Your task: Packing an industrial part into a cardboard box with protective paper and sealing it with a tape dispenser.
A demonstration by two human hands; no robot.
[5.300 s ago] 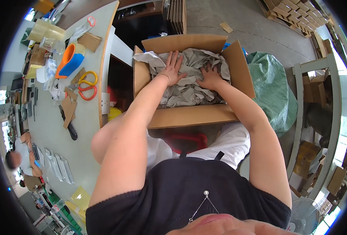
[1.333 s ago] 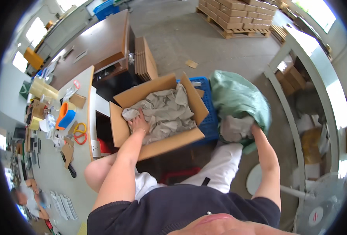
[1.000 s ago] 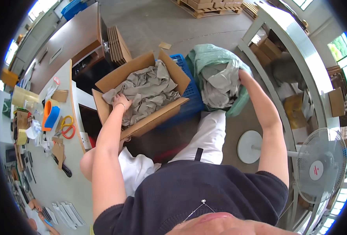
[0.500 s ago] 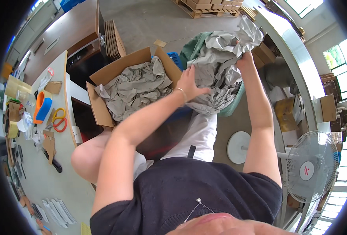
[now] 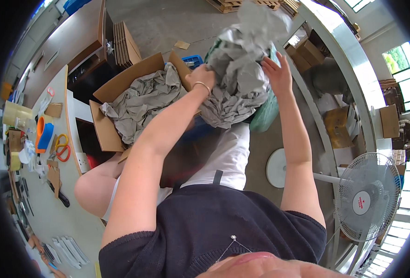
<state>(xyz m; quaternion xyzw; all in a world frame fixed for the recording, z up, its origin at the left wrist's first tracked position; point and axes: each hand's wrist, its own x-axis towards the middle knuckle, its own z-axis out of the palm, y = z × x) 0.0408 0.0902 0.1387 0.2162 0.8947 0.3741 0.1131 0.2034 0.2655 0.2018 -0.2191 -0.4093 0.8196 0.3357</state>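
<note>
A big bundle of crumpled grey packing paper (image 5: 235, 92) stands in front of me, its top blurred by motion. My left hand (image 5: 200, 77) is closed on the left edge of this paper, its fingertips partly hidden. On the other side, my right hand (image 5: 279, 74) is raised with fingers apart, beside the paper and holding nothing. A green plastic bag (image 5: 263, 115) shows below and behind the bundle. To the left, an open cardboard box (image 5: 104, 132) holds more crumpled grey paper (image 5: 142, 102).
A blue crate (image 5: 193, 61) shows behind the box. The worktable (image 5: 82, 204) at left carries scissors (image 5: 62, 148), an orange-and-blue tape dispenser (image 5: 44, 134) and paper strips. At right stand a fan (image 5: 367, 197) and a shelf (image 5: 348, 60). Flattened cardboard (image 5: 126, 44) leans farther back.
My right hand has released the top of the paper and spread its fingers. My left hand has shifted left and up and closed on the bundle's edge. The paper's top has swung left.
</note>
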